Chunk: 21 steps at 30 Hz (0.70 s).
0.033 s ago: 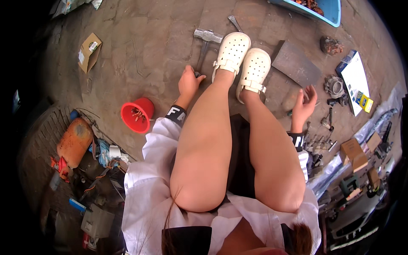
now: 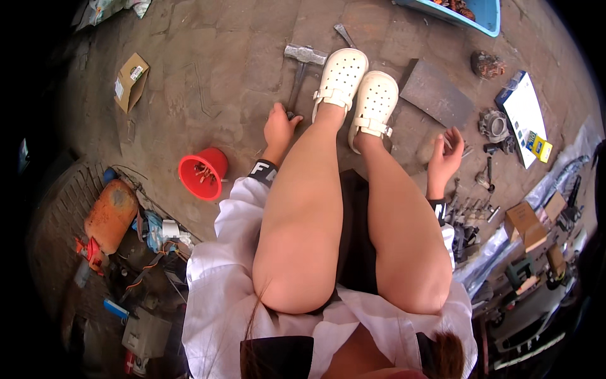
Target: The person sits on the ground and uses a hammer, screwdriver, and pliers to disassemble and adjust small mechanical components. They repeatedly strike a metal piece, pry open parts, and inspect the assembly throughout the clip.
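The left hand (image 2: 278,129) is at the butt of the hammer (image 2: 298,83), thumb and fingers to either side of the handle; its lower fingers are hidden, so whether it is clamped cannot be told. The hammer lies on the floor (image 2: 243,76), left of the cream clogs (image 2: 341,72), head pointing away. The right hand (image 2: 444,161) has thumb and fingers apart, slightly curled; a slender grey piece beside them is hard to make out. The blue tub (image 2: 487,20) is cut off by the upper edge.
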Tool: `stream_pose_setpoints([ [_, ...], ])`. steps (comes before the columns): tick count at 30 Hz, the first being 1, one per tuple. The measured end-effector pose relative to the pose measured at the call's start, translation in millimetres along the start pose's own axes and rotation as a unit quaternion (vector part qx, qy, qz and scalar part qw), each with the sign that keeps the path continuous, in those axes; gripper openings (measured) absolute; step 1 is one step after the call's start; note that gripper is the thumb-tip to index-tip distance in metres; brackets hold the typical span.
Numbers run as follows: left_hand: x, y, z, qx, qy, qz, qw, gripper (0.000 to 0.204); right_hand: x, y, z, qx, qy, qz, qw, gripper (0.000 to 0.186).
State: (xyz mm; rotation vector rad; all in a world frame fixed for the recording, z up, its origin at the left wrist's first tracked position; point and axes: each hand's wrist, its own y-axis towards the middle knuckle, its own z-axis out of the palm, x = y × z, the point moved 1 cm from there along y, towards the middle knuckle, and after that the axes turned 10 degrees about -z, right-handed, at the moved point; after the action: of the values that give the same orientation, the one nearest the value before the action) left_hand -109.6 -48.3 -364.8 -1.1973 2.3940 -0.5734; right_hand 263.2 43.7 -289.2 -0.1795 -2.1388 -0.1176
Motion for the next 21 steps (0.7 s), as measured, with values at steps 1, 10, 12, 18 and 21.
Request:
stream_pose_setpoints([
  [1, 6, -6, 7, -0.013, 0.012, 0.011, 1.000, 0.036, 6, -9, 1, 0.002, 0.008, 0.008, 1.000, 0.037],
  [10, 1, 7, -60, -0.007, 0.165, 0.170, 0.971, 0.029, 95, 4, 76, 0.321, 0.248, 0.090, 0.910, 0.023],
  [12, -33, 5, -104, 0.010, 0.177, 0.194, 0.965, 0.028, 101, 12, 117, 0.445, 0.302, 0.123, 0.834, 0.035],
  [18, -120, 28, -168, 0.114, 0.220, 0.232, 0.940, 0.034, 147, -2, 251, 0.425, 0.381, 0.412, 0.710, 0.033],
  [21, -112, 43, -170, 0.103, 0.190, 0.265, 0.940, 0.040, 147, 13, 290, 0.386, 0.382, 0.375, 0.751, 0.021],
])
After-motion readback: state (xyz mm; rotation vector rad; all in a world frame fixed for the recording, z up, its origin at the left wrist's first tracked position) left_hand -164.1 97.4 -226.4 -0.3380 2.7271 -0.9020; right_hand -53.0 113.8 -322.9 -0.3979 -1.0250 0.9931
